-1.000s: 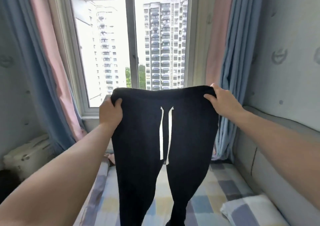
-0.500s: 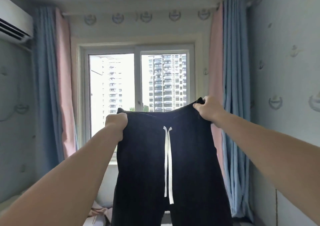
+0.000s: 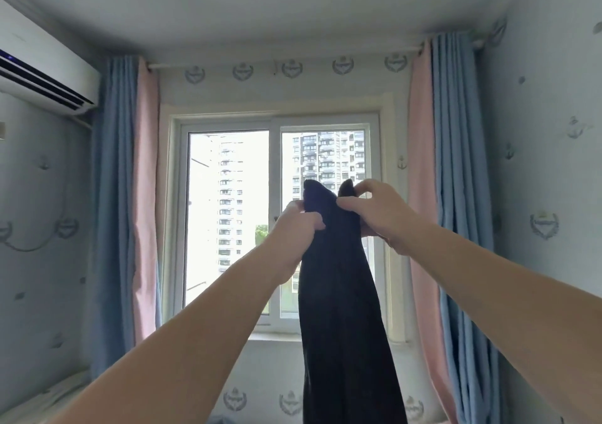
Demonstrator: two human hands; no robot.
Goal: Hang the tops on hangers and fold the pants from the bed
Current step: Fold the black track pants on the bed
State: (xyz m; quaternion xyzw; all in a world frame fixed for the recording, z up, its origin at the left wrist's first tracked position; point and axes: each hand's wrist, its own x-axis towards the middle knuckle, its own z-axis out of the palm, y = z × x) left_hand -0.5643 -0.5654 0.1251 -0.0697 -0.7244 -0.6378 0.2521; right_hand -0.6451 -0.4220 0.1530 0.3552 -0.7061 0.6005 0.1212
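The black pants [image 3: 342, 293] hung lengthwise from both hands, top edge bunched between them. The left hand [image 3: 298, 225] gripped the cloth with curled fingers; just beside it, the right hand [image 3: 378, 215] pinched the waistband, window [image 3: 277, 221] beyond.

Free air L/R of pants [image 3: 342, 293] (curtains [image 3: 114, 195], AC unit [image 3: 39, 65] farther out).
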